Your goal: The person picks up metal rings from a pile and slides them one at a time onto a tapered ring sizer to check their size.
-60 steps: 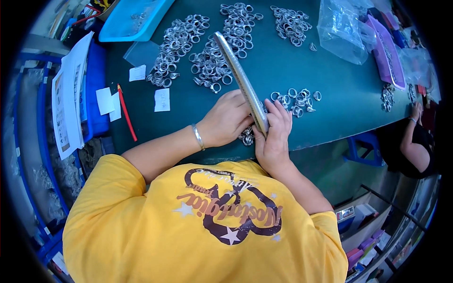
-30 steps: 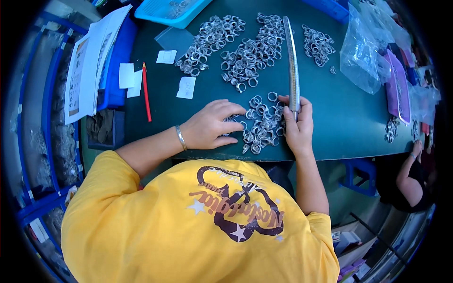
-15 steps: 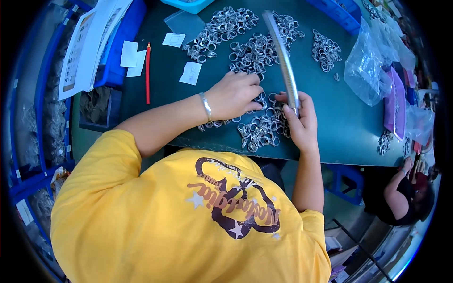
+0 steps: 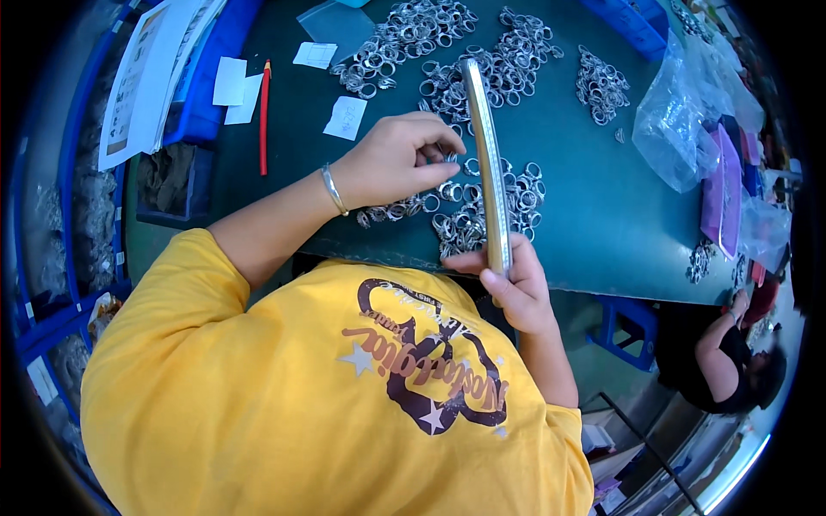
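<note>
Upright in my right hand (image 4: 520,288) is a long tapered metal ring mandrel (image 4: 487,163) with graduation marks along its length. My fingers wrap its lower end, near the table's front edge. My left hand (image 4: 391,159) hovers over the table just left of the mandrel, thumb and fingers pinched together. A silver ring (image 4: 452,157) shows at those fingertips, partly hidden. Beneath and between the hands lie loose silver rings (image 4: 460,228), with more rings (image 4: 396,209) under my left wrist. Bigger ring piles (image 4: 508,64) spread farther back, partly behind the mandrel's tip.
On the green table (image 4: 594,215) lie a red pencil (image 4: 265,116), paper slips (image 4: 344,118) and a small ring pile (image 4: 602,86). Clear plastic bags (image 4: 675,129) and a purple tray (image 4: 723,193) stand right. Blue bins flank the far corners. A co-worker (image 4: 723,361) sits at right.
My right hand has drawn the mandrel toward me and slightly left. My left hand has lifted off the rings and shifted left, with a ring now at its fingertips.
</note>
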Demonstrator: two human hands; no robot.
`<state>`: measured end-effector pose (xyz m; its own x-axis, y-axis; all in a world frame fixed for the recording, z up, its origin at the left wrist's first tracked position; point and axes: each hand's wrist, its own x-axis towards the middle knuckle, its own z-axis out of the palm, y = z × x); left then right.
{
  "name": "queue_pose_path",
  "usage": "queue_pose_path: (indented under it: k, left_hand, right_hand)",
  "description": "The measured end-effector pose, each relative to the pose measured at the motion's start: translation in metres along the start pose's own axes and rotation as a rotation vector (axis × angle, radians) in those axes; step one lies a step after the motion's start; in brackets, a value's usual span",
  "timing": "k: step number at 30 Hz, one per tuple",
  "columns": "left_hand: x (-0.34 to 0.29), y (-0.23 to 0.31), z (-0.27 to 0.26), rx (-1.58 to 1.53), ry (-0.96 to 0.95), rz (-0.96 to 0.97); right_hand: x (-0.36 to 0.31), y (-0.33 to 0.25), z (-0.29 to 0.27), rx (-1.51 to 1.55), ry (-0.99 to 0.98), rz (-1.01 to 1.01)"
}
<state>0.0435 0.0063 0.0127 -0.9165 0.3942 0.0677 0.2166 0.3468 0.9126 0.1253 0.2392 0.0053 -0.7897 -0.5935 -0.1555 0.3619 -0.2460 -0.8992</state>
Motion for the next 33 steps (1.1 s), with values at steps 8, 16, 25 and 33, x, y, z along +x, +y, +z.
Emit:
queue_pose_path:
  k: [8,16,25,33]
  left_hand:
    - [-0.017,-0.025,-0.013,-1.279,0.073,-0.346]
    - [-0.009,-0.041,-0.017,-1.404,0.018,-0.118]
    - [-0.014,-0.005,-0.002,-0.904,-0.040,-0.162]
    - [-0.012,-0.010,-0.002,-0.848,-0.150,-0.058]
  right_hand:
    - [-0.003,-0.029,-0.001,-0.168,0.363,0.028]
    - [-0.022,-0.033,-0.006,-0.731,0.193,-0.010]
    - [-0.008,-0.038,0.001,-0.693,0.113,-0.002]
    - [-0.013,-0.039,-0.003,-0.640,0.083,0.073]
